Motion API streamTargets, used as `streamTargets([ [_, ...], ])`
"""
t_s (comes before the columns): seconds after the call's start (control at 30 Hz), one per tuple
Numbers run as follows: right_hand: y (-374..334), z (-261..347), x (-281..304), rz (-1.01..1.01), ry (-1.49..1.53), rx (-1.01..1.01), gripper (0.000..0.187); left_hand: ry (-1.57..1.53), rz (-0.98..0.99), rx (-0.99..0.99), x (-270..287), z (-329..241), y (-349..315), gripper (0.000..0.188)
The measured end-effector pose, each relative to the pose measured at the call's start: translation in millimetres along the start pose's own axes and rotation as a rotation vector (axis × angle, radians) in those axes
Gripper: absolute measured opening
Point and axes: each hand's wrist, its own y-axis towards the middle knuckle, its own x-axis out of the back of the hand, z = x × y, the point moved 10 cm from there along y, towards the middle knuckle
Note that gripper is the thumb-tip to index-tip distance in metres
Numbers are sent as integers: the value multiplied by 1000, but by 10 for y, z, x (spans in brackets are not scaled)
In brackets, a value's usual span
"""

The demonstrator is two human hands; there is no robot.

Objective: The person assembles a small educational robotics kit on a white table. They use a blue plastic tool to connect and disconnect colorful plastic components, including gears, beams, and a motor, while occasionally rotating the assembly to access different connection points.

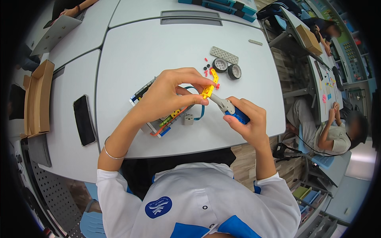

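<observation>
My left hand [168, 93] pinches a bent yellow building beam [213, 77] between thumb and fingers, above the white table. In my right hand [254, 121] is a plier-like tool [225, 105] with grey jaws and a blue handle. Its tip meets the lower end of the yellow piece; whether it grips a pin there cannot be made out. Below my left hand lies a partly hidden model [170, 119] of beams and wires, with a grey block [188, 119] and a blue ribbon cable [202, 113] beside it.
Beyond my hands lie two wheels [234, 71], a grey perforated plate [225, 55] and several small red pins [206, 73]. A phone [84, 121] and an open cardboard box [38, 99] are at left. A teal case [226, 7] stands at the far edge. Other people sit nearby.
</observation>
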Motion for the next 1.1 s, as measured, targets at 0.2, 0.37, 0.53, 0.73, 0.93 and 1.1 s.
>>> streamTargets([
  [0.2,-175,-478,-183,85,482,-352,36,57,-50,1,88,-10,-7,38],
  [0.37,-367,-823,-172,59,612,-623,39,109,-164,-112,537,-26,9,35],
  [0.53,-2,-724,-113,-86,-123,-313,40,-57,-207,67,492,191,56,38],
  [0.73,129,-599,-208,-40,-483,-172,48,-95,-188,107,521,279,61,42],
  [0.93,109,-714,-259,58,-466,-237,50,-56,-168,173,484,320,55,41],
  [1.1,45,-840,-235,120,-272,-385,48,-115,-165,159,458,370,52,36],
])
